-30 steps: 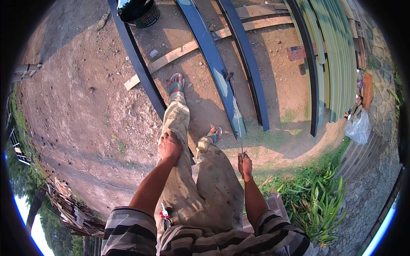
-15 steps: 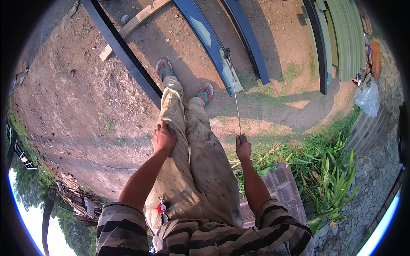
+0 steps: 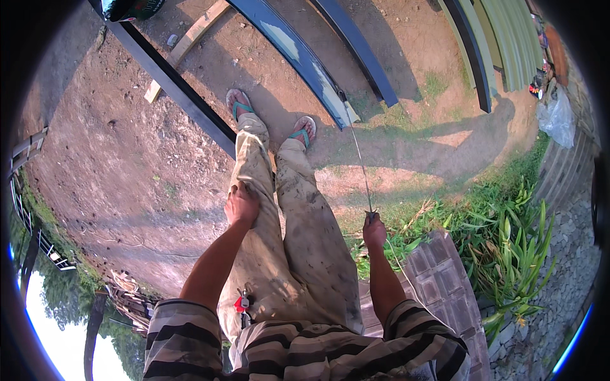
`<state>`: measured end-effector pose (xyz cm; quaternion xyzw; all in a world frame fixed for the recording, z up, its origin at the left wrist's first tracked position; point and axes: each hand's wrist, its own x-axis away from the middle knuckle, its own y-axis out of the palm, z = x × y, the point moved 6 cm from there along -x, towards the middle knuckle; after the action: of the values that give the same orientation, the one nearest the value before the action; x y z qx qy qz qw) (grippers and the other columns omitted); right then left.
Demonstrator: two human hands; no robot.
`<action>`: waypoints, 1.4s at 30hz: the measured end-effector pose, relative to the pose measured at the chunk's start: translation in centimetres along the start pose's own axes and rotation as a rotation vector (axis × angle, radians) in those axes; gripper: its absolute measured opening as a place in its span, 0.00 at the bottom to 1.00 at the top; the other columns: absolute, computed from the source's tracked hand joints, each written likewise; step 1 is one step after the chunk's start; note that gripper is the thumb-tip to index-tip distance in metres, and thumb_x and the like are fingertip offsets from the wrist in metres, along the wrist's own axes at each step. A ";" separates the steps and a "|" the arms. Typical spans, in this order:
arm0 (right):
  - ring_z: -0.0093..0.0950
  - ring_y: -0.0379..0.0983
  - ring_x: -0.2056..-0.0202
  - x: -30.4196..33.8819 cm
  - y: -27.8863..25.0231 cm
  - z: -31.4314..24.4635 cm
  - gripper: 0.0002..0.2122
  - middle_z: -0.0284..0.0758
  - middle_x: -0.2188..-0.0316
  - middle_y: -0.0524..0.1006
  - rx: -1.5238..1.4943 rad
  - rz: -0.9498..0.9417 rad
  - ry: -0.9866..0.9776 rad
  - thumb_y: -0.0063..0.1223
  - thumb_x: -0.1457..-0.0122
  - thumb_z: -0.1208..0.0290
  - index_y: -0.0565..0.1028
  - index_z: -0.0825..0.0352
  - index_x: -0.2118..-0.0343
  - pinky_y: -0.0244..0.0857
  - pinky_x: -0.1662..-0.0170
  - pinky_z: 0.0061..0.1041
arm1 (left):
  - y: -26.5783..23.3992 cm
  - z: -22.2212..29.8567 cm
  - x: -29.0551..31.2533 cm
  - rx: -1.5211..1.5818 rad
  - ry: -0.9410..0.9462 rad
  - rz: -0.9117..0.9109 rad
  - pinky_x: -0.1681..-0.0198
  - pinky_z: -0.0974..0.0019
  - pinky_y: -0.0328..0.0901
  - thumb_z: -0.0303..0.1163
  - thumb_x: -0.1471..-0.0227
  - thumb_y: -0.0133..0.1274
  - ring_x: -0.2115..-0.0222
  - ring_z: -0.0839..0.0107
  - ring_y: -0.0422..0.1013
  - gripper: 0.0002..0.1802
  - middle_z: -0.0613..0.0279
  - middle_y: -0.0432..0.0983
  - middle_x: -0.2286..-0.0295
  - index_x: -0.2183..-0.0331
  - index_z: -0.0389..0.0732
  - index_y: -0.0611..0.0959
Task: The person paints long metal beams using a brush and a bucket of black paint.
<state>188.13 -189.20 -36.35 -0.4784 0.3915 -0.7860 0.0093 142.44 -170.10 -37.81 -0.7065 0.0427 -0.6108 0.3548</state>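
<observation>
My left hand [image 3: 243, 205] is closed on the left leg of my stained beige trousers [image 3: 321, 247], with its fingertips partly hidden in the cloth. In my right hand [image 3: 374, 231] is the near end of a long thin wand [image 3: 360, 155], held beside my right leg. From there it slants forward to a dark head, which overlaps the near end of a blue beam [image 3: 298, 54] with pale patches. Whether the head touches the beam I cannot tell. A thin pale cord or hose [image 3: 413, 289] trails back from my right hand along the forearm.
A second blue beam [image 3: 365, 57] and a dark beam [image 3: 168, 79] lie on the dirt, with a wooden plank [image 3: 187, 47] crossing near the latter. Green corrugated sheets [image 3: 508, 44], a clear plastic bag [image 3: 558, 120] and leafy plants [image 3: 508, 254] are at the right.
My right hand and the wand's near end have shifted slightly right and toward me. The view has turned a little, bringing a dark container in at the top left. The left hand keeps its place.
</observation>
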 end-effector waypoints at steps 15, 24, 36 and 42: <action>0.51 0.81 0.66 -8.7 -8.9 -20.2 0.16 0.49 0.70 0.82 -0.018 0.188 -0.292 0.49 0.33 0.55 0.73 0.64 0.56 0.75 0.63 0.49 | 1.0 -1.0 -0.3 0.020 -0.002 0.009 0.49 0.44 0.69 0.43 0.45 0.50 0.51 0.46 0.73 0.23 0.49 0.74 0.53 0.50 0.42 0.76; 0.54 0.79 0.64 4.7 -3.8 5.7 0.17 0.50 0.68 0.82 0.110 0.004 0.091 0.50 0.34 0.53 0.75 0.64 0.58 0.72 0.61 0.55 | 0.5 -1.3 -0.4 0.093 -0.035 0.005 0.49 0.45 0.69 0.42 0.44 0.50 0.51 0.46 0.74 0.21 0.47 0.76 0.54 0.52 0.41 0.77; 0.56 0.78 0.70 5.6 -13.1 -5.9 0.18 0.52 0.74 0.79 -0.138 0.018 -0.314 0.55 0.35 0.52 0.74 0.66 0.61 0.69 0.67 0.52 | -10.3 -1.0 -0.7 0.315 -0.057 -0.130 0.41 0.47 0.65 0.47 0.44 0.52 0.46 0.47 0.72 0.28 0.49 0.75 0.47 0.44 0.46 0.77; 0.51 0.78 0.74 1.3 -20.5 -20.5 0.18 0.48 0.76 0.79 -0.287 0.013 -0.552 0.55 0.34 0.55 0.75 0.68 0.55 0.69 0.69 0.46 | -7.2 -2.1 -1.3 0.272 0.045 -0.234 0.37 0.48 0.63 0.53 0.42 0.52 0.40 0.46 0.67 0.40 0.51 0.61 0.37 0.33 0.52 0.63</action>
<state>179.22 -163.02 -27.46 -0.6678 0.4841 -0.5630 0.0526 137.55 -165.06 -34.95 -0.6384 -0.1149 -0.6636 0.3728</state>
